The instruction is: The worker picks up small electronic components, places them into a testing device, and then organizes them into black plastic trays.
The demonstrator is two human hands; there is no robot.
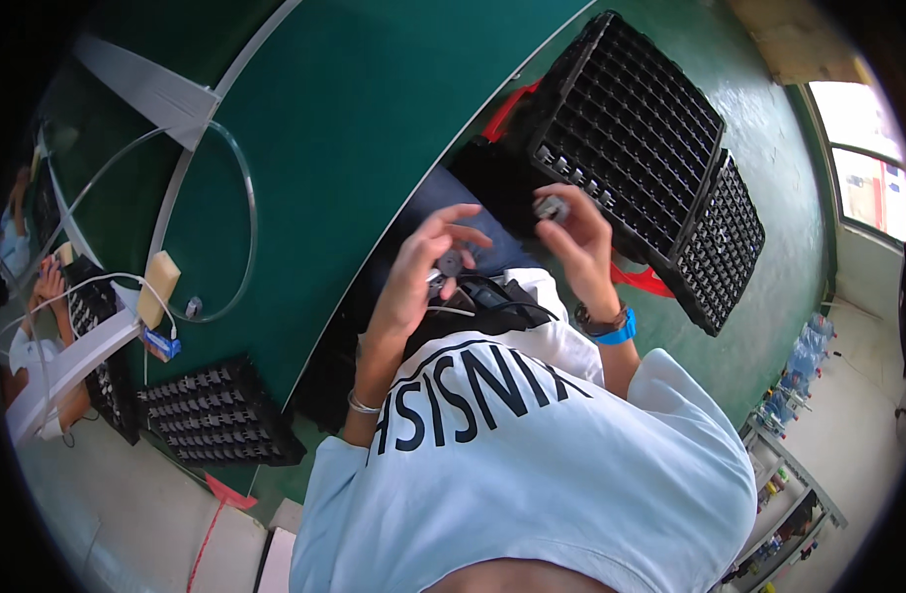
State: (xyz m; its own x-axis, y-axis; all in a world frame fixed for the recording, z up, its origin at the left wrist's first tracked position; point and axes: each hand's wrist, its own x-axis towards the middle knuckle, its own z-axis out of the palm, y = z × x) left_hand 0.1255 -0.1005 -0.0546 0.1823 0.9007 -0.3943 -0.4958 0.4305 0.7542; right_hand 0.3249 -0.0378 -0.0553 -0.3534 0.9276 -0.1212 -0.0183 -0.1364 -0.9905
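Above my lap, my left hand is curled with its fingers bent. It holds a small dark grey round part and a shinier metal piece against the palm; their exact kind is too small to make out. To the right, my right hand pinches a small grey metal part between thumb and fingers. That hand is beside the near left corner of a large black compartment tray, where several small metal parts sit in the front row. The two hands are apart.
Under the large tray shows a red stool. A second black tray is at its right. On the green table are a filled black tray, a yellowish block and a clear hose. Another person's hands work at far left.
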